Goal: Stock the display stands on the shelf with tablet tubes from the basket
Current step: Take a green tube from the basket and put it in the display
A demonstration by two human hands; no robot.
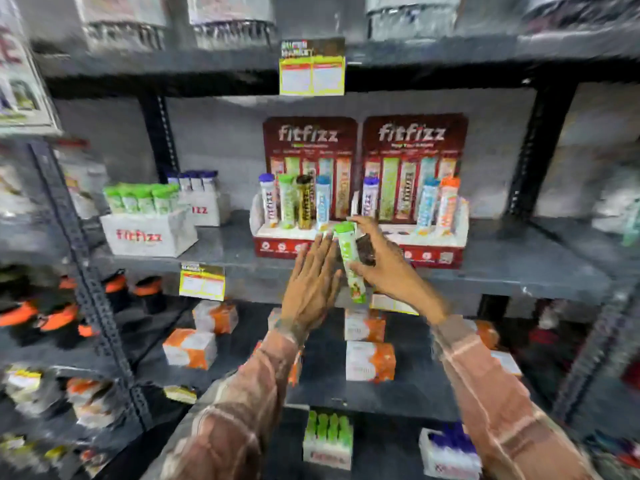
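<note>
My right hand [381, 265] is the grip here: its fingers are closed around a green-capped tablet tube [349, 261], thumb low on the tube's body and the other fingers curled over the upper part from the right. The tube stands nearly upright, tilted a little, cap up, its lower end poking out beneath my palm. My left hand [310, 285] is flat and spread, holding nothing, fingers stretched upward just left of the tube; whether the fingertips touch it I cannot tell through the blur.

The tube sits in front of the shelf [221, 251] edge, right where the two red display stands meet. The left display stand [277, 245] carries four upright tubes: a purple-capped one [268, 199], a green-capped one [286, 199], a dark gold one [305, 200] and a blue-capped one [322, 200]. The right display stand [433, 252] holds a purple-capped tube [370, 197], a blue-capped tube [427, 202] and an orange-capped tube [448, 204], with open holes showing in its white top behind my right hand.

Further left on the same shelf stands a white carton [149, 237] packed with green-capped tubes. On the shelf below lie orange and white boxes [370, 362]. I see no basket from this view.
</note>
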